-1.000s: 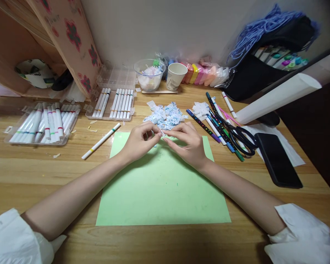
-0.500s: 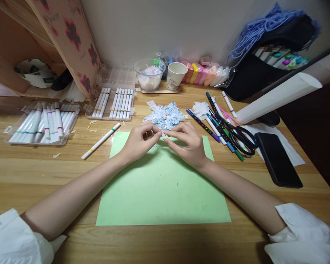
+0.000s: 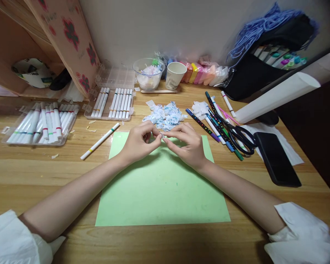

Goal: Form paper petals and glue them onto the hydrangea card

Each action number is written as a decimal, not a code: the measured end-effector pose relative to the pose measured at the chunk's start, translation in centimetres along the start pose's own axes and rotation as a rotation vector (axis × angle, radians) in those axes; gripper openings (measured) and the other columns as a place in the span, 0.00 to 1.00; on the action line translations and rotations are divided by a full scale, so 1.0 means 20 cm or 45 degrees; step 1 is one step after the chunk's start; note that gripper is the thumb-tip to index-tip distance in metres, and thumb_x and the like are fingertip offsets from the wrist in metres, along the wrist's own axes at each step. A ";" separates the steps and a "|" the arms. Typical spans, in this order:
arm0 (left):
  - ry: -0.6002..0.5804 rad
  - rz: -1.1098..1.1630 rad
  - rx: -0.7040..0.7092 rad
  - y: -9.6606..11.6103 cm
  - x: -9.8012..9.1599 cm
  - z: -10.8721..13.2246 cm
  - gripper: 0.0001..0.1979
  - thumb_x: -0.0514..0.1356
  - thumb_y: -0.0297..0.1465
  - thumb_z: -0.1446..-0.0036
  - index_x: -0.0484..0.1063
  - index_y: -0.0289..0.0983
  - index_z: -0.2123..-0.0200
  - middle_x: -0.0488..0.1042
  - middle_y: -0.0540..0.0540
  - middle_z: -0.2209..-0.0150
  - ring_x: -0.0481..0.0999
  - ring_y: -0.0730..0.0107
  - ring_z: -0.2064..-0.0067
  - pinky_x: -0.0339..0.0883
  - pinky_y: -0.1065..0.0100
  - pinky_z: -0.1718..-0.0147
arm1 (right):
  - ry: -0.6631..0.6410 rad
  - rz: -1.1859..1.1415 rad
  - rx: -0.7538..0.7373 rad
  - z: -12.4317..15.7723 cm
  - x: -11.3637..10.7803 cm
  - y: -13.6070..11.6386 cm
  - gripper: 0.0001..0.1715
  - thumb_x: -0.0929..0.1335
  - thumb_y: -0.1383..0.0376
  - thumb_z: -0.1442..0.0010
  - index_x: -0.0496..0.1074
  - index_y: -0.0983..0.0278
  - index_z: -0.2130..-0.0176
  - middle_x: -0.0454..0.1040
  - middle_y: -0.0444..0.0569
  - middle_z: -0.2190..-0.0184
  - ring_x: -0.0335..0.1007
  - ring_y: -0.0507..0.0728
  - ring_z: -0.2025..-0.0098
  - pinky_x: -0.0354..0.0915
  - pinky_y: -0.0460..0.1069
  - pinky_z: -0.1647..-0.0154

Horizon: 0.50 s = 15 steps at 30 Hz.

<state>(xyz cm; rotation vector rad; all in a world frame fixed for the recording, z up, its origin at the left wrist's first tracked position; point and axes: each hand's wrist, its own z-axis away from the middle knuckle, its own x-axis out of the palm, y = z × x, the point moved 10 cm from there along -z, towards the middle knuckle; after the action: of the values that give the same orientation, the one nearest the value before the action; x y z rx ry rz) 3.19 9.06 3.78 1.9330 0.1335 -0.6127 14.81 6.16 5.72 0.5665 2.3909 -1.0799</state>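
My left hand [image 3: 141, 142] and my right hand [image 3: 187, 143] meet fingertip to fingertip above the far part of a green sheet of paper [image 3: 162, 190]. Between them is a tiny scrap of paper [image 3: 162, 135], pinched by both hands and mostly covered by the fingers. Just beyond the fingertips lies a heap of torn blue and white paper pieces [image 3: 166, 114]. A smaller pile of whitish scraps [image 3: 200, 109] sits to its right.
Marker cases [image 3: 41, 123] stand at the left, with a loose marker [image 3: 100, 141] nearby. Pens, scissors [image 3: 241, 138] and a phone [image 3: 277, 158] lie at the right. Along the back are a clear bowl [image 3: 148, 79], a paper cup [image 3: 175, 76] and clay packets [image 3: 203, 73].
The fingertips have closed more tightly over the small scrap, and my right thumb has moved in to touch it. The view has shifted very slightly.
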 end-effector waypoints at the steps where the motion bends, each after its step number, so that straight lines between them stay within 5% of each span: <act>1: 0.008 -0.030 0.021 0.01 0.00 0.00 0.06 0.58 0.29 0.48 0.68 0.36 0.76 0.64 0.51 0.76 0.59 0.76 0.77 0.53 0.71 0.77 | -0.003 -0.016 0.033 0.00 0.00 0.01 0.08 0.69 0.65 0.43 0.78 0.60 0.63 0.72 0.47 0.73 0.65 0.55 0.68 0.63 0.52 0.66; 9: -0.020 -0.282 0.201 0.08 0.05 0.04 0.06 0.58 0.28 0.49 0.64 0.37 0.76 0.63 0.52 0.75 0.60 0.77 0.76 0.52 0.71 0.75 | -0.034 -0.167 0.200 0.01 0.02 0.05 0.03 0.68 0.69 0.45 0.73 0.64 0.71 0.69 0.46 0.73 0.64 0.51 0.72 0.60 0.46 0.77; 15: 0.045 -0.250 0.142 0.07 0.01 0.03 0.07 0.57 0.27 0.49 0.62 0.37 0.77 0.60 0.54 0.77 0.58 0.76 0.77 0.52 0.71 0.76 | -0.045 -0.192 0.256 0.01 0.03 0.07 0.04 0.68 0.69 0.46 0.71 0.64 0.72 0.68 0.45 0.73 0.62 0.50 0.74 0.59 0.45 0.78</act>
<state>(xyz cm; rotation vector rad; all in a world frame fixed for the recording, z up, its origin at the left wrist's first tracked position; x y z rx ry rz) 3.69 7.94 4.66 2.0543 0.3208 -0.7286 15.09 6.92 4.46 0.4340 2.3404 -1.3945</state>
